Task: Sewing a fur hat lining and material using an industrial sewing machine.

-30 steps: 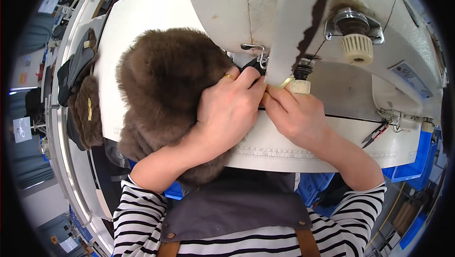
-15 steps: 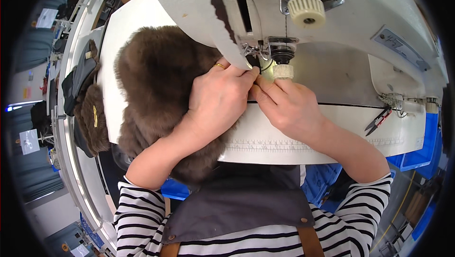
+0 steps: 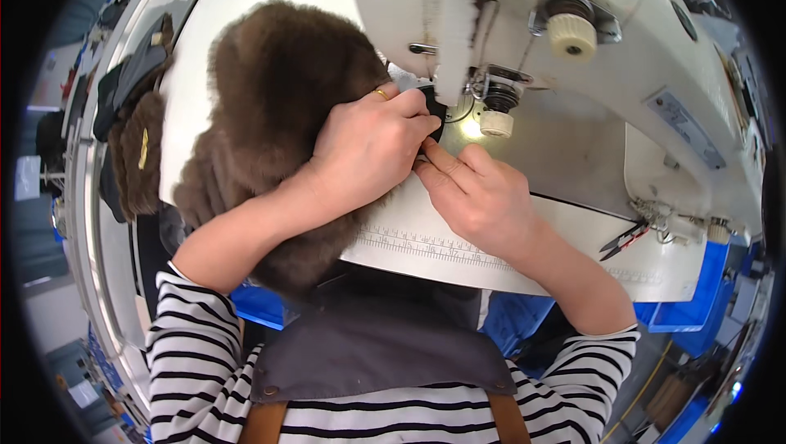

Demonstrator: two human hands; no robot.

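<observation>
A brown fur piece point(image 3: 286, 75) lies bunched on the white sewing table, left of the sewing machine point(image 3: 630, 59). My left hand point(image 3: 372, 137), with a ring on one finger, rests at the fur's right edge, its fingers pinched on dark fabric point(image 3: 434, 108) at that edge. Just to the right, my right hand point(image 3: 479, 198) has thumb and fingers pressed together near the same edge; what lies between them is hidden. Both hands are close together in front of the lit needle area, where the needle itself is covered from sight.
Thread snips point(image 3: 624, 239) lie at the table's right, by the machine base. A printed ruler scale point(image 3: 442, 249) runs along the front edge. More fur and dark fabric pieces point(image 3: 135, 149) hang at the left. Blue bins point(image 3: 679, 305) stand below the table.
The view has shifted and tilted. Both hands now sit slightly farther from the needle area, and more of the dark fabric edge shows between them and the machine.
</observation>
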